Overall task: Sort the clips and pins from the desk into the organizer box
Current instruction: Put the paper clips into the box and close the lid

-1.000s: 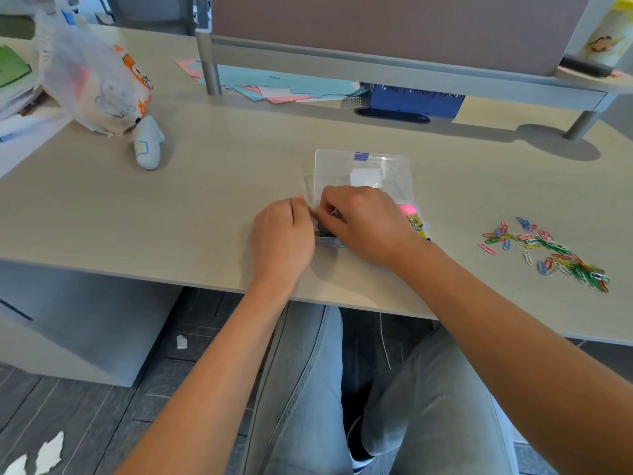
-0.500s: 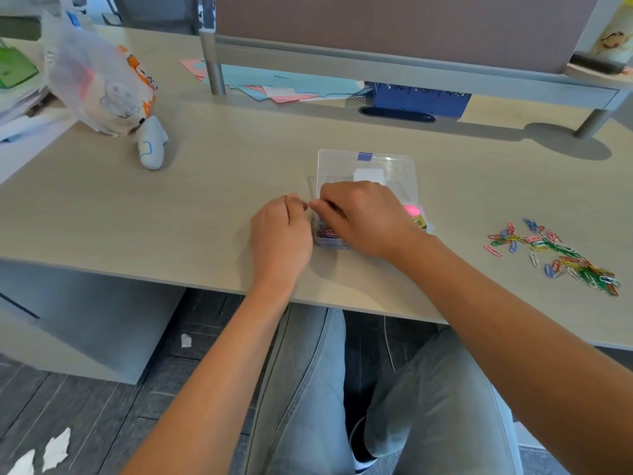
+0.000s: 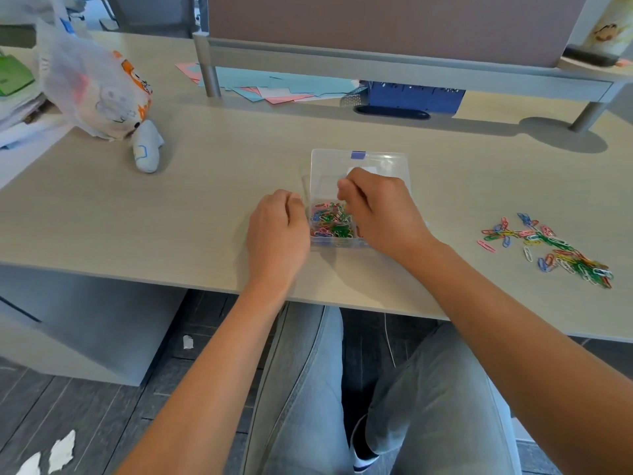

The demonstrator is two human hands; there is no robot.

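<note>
A clear plastic organizer box (image 3: 383,159) with a blue latch lies open at the desk's middle. Its front-left compartment holds several coloured paper clips (image 3: 330,222). My left hand (image 3: 277,234) sits against the box's left wall with fingers curled, its fingertips gripping that edge. My right hand (image 3: 380,210) hovers over the box behind the filled compartment. Its fingers are curled and its thumb and forefinger are pinched together, with nothing visible between them. A loose pile of coloured paper clips (image 3: 548,248) lies on the desk to the right. The box's right compartments are hidden under my right hand.
A plastic bag with a plush toy (image 3: 102,94) lies at the far left. Coloured paper sheets (image 3: 274,87) and a blue box (image 3: 414,96) sit under the raised shelf (image 3: 376,66) at the back. The desk's front edge runs just below my wrists.
My right hand has lifted up and back from the front-left compartment, uncovering the clips in it. My left hand stays at the box's left edge.
</note>
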